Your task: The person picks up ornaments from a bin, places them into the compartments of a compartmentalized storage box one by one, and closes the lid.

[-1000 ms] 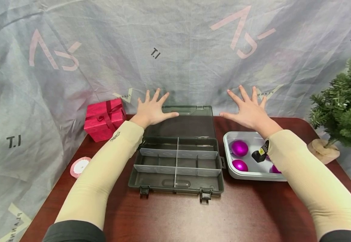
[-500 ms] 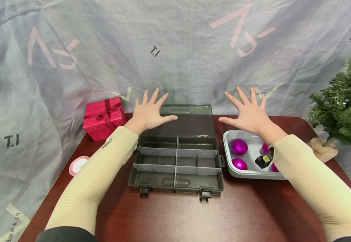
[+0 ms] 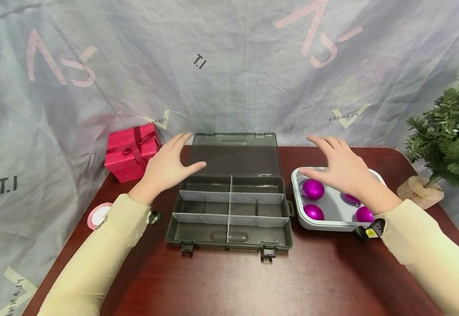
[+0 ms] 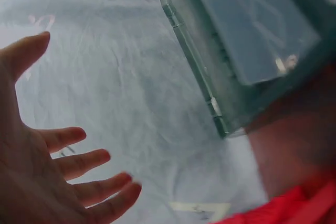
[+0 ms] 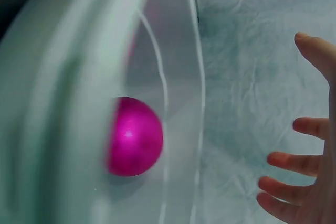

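Observation:
My left hand (image 3: 166, 169) holds nothing, its thumb spread from the fingers, and hovers between the red gift box and the dark divided organizer box (image 3: 229, 246). The organizer's lid (image 3: 235, 160) lies back toward the cloth. Nothing is in my right hand (image 3: 344, 169) either; it hangs over the white tray (image 3: 324, 227) with thumb and fingers apart. Inside that tray lie several shiny magenta ball ornaments (image 3: 313, 189), partly hidden behind the hand. In the right wrist view one magenta ball (image 5: 137, 137) shows past the tray's blurred rim.
A red gift box (image 3: 131, 151) with a dark ribbon stands at the back left. Nearer on the left is a pink ribbon roll (image 3: 98, 216). A small artificial tree (image 3: 448, 136) on a wooden base stands at the right. Grey printed cloth (image 3: 233, 79) hangs behind the table.
Both hands have come back from the far side toward the person, the left also moving left and the right slightly right. Their widely spread fingers have drawn closer together.

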`<state>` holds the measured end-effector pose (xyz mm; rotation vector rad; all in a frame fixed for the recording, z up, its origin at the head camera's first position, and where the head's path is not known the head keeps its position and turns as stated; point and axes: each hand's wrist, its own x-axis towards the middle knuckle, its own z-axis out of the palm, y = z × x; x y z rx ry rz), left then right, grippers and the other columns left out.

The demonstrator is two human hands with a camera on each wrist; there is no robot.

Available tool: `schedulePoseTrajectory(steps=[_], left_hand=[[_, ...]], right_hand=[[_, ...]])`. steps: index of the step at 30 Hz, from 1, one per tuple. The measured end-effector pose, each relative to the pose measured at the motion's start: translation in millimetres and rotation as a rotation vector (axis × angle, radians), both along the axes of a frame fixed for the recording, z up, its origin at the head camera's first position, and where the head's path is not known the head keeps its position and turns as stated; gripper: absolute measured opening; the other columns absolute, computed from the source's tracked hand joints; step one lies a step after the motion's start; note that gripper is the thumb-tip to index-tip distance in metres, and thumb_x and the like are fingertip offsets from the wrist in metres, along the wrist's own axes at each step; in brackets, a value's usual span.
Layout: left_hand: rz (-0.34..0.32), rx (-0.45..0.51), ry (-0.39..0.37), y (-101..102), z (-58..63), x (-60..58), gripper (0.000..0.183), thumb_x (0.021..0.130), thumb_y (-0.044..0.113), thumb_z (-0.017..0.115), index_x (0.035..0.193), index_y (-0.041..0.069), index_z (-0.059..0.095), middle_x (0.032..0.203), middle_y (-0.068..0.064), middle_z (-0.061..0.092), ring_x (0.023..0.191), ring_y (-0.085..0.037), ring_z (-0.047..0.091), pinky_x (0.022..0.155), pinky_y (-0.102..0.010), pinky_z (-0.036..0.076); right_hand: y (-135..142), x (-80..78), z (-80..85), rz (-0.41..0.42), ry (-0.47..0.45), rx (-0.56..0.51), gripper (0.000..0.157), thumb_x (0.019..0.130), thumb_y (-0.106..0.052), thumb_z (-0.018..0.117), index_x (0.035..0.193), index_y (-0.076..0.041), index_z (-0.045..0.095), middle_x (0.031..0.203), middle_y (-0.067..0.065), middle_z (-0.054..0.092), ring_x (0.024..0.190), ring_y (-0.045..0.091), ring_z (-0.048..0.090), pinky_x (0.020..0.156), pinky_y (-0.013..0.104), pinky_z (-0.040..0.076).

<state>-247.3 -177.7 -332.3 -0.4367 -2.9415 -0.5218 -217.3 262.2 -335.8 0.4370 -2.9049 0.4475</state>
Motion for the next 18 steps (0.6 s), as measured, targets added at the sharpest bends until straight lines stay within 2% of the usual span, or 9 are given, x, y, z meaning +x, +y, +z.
schedulePoseTrajectory(steps=[3, 7, 11, 14, 16, 18], left_hand=[[0.008, 0.088, -0.036, -16, -10.1, 8.7, 0.095, 0.088, 0.067, 0.065, 0.16, 0.012, 0.035, 0.16, -0.014, 0.038, 0.144, -0.038, 0.037, 0.108, -0.061, 0.037], [0.011, 0.166, -0.109, -34, -28.4, 18.3, 0.085, 0.092, 0.056, 0.068, 0.155, 0.007, 0.04, 0.154, -0.018, 0.043, 0.139, -0.04, 0.042, 0.111, -0.058, 0.034], [0.027, 0.238, -0.177, -48, -46.3, 24.6, 0.075, 0.093, 0.046, 0.07, 0.151, 0.005, 0.046, 0.147, -0.02, 0.051, 0.128, -0.04, 0.051, 0.104, -0.056, 0.041], [0.054, 0.308, -0.256, -54, -55.7, 27.9, 0.072, 0.094, 0.043, 0.07, 0.15, 0.004, 0.047, 0.146, -0.02, 0.052, 0.123, -0.041, 0.055, 0.099, -0.055, 0.046], [0.073, 0.38, -0.329, -58, -61.3, 29.5, 0.07, 0.095, 0.04, 0.07, 0.15, 0.003, 0.046, 0.145, -0.022, 0.053, 0.123, -0.041, 0.056, 0.098, -0.054, 0.047], [0.076, 0.49, -0.412, -60, -66.5, 31.6, 0.069, 0.096, 0.035, 0.069, 0.151, 0.002, 0.045, 0.144, -0.024, 0.052, 0.124, -0.04, 0.056, 0.099, -0.052, 0.048]], right_hand=[[6, 4.6, -7.7, 0.004, -0.046, -0.106, 0.081, 0.087, -0.063, 0.071, 0.15, -0.018, 0.047, 0.136, 0.017, 0.055, 0.125, 0.039, 0.051, 0.089, 0.065, 0.043], [15, 7.7, -21.0, 0.04, -0.098, -0.221, 0.06, 0.089, -0.045, 0.077, 0.136, -0.013, 0.057, 0.119, 0.019, 0.066, 0.111, 0.039, 0.063, 0.092, 0.059, 0.046], [23, 10.1, -31.7, 0.088, -0.133, -0.261, 0.046, 0.091, -0.028, 0.078, 0.129, -0.008, 0.062, 0.113, 0.023, 0.069, 0.101, 0.043, 0.068, 0.089, 0.059, 0.051], [28, 11.1, -37.7, 0.114, -0.152, -0.251, 0.043, 0.091, -0.018, 0.078, 0.128, -0.004, 0.063, 0.113, 0.027, 0.069, 0.1, 0.045, 0.069, 0.088, 0.059, 0.052], [29, 11.0, -41.6, 0.127, -0.162, -0.239, 0.045, 0.089, -0.015, 0.08, 0.129, -0.002, 0.064, 0.115, 0.027, 0.069, 0.1, 0.045, 0.069, 0.087, 0.057, 0.053], [29, 9.9, -45.3, 0.141, -0.164, -0.222, 0.047, 0.087, -0.012, 0.081, 0.129, -0.001, 0.065, 0.116, 0.027, 0.069, 0.1, 0.045, 0.07, 0.087, 0.056, 0.054]])
